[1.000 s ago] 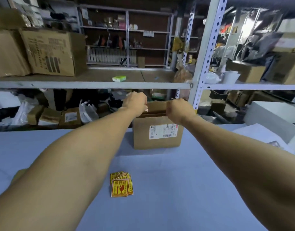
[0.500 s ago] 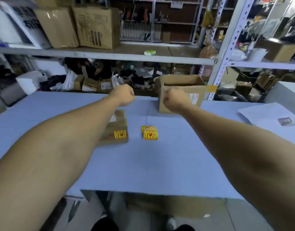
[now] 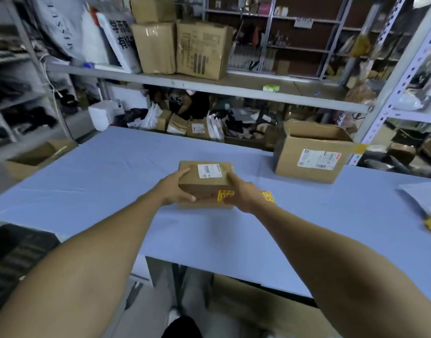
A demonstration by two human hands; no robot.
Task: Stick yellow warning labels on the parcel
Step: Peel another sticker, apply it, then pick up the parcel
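Parcel [image 3: 204, 184] sits on the blue bench [image 3: 112, 181], held from both sides: left hand [image 3: 172, 191] curled around its left end, right hand [image 3: 241, 193] around its right end, both closed on the cardboard, neither holding a label. Judged step is repositioning the parcel; an even two-sided grip with thumbs kept off the yellow warning label [image 3: 224, 195] on its near face should keep that label flat. Count: one held parcel, one stuck label, one label stack [image 3: 268, 195] just right of the parcel, one open carton [image 3: 309, 152] further right.
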